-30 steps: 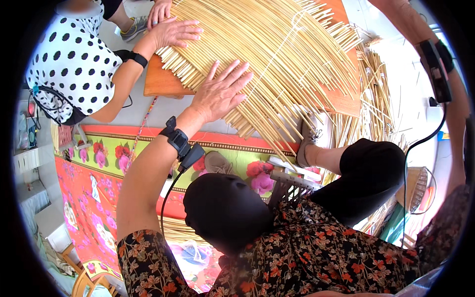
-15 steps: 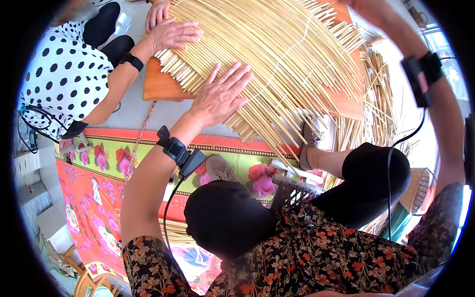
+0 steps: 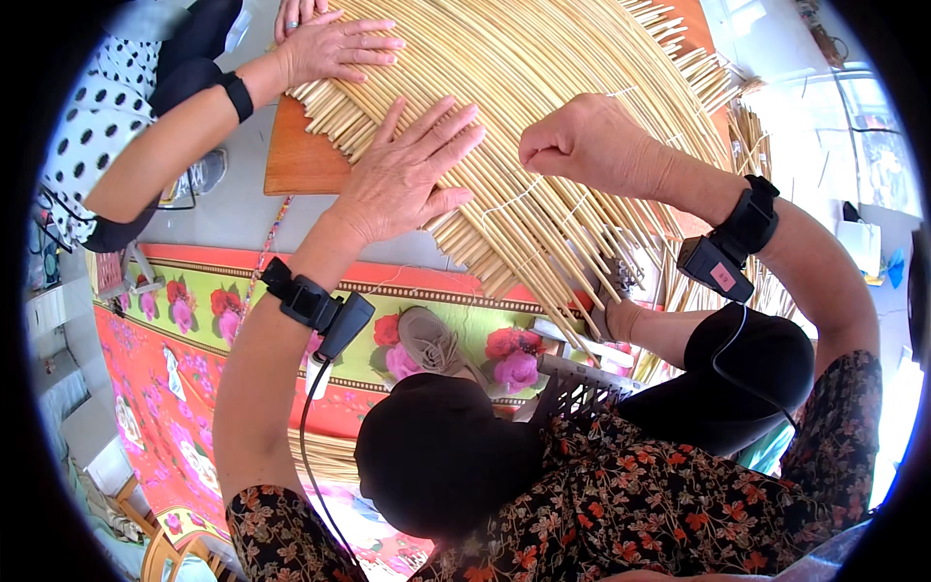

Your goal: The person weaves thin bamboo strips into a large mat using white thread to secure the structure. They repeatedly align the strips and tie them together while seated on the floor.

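A wide mat of straight tan stalks [image 3: 456, 58], seemingly reeds, lies over an orange-brown wooden board. My left hand [image 3: 412, 170] rests flat on its near left part, fingers spread. Above the mat's right half is my right hand [image 3: 592, 145], curled into a fist; whatever its fingers hold, if anything, is hidden. A white cord [image 3: 512, 202] crosses the stalks just below that fist, and part of its line is covered by the hand. The stalk ends form a stepped edge toward me.
A co-worker's hand [image 3: 339, 48] lies spread on the mat's far left, their other hand [image 3: 296, 15] beside it. Loose stalks [image 3: 752, 145] lie on the right. My shoe [image 3: 432, 339] stands on a flowered red and green cloth [image 3: 179, 301]. The board's corner [image 3: 296, 155] juts out left.
My right hand has come down from the far upper right to above the mat's middle, now closed. My left hand has shifted slightly left and away from me, still spread.
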A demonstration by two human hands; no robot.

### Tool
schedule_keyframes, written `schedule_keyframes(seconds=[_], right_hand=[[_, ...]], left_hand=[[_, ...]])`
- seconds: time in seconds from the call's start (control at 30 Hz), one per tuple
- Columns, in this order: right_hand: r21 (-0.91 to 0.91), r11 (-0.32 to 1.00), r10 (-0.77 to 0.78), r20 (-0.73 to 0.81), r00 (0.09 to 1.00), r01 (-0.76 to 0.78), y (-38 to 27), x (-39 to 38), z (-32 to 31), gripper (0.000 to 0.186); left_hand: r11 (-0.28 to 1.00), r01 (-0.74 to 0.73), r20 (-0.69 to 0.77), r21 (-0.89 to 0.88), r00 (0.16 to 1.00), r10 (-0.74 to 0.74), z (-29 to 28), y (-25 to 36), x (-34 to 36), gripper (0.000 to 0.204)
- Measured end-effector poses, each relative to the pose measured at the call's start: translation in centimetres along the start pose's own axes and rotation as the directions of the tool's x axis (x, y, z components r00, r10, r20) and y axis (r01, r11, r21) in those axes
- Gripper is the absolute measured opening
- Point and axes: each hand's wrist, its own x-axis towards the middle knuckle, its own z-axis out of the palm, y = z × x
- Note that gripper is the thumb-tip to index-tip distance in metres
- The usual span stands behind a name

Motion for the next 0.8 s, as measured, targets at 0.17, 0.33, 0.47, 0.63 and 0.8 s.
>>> schedule_keyframes(seconds=[0.17, 0.33, 0.47, 0.63, 0.8], right_hand=[[-0.074, 0.989, -0.131, -0.013, 0.991, 0.129, -0.1, 0.7, 2.1, 0.013], [-0.14, 0.969, -0.209, -0.031, 0.977, 0.203, -0.8, 1.7, 2.3, 0.016], [-0.146, 0.97, -0.199, -0.007, 0.98, 0.196, -1.4, 1.9, 2.0, 0.016], [-0.188, 0.965, -0.182, 0.021, 0.983, 0.182, -1.6, 2.1, 1.8, 0.016], [-0.185, 0.962, -0.203, 0.009, 0.979, 0.201, -1.6, 1.9, 2.0, 0.015]], left_hand=[[1.0, -0.006, -0.027, 0.011, 1.0, 0.006, 0.5, -0.1, 0.0, 0.076], [0.999, 0.007, -0.045, 0.035, 0.999, -0.005, 0.6, 0.0, -0.1, 0.071], [1.0, 0.005, -0.052, 0.027, 0.999, -0.004, 0.7, -0.1, -0.1, 0.07], [0.999, 0.017, -0.048, 0.031, 0.999, -0.015, 0.7, 0.0, -0.2, 0.069], [0.999, 0.005, -0.068, 0.032, 0.998, -0.003, 0.8, 0.0, 0.0, 0.069]])
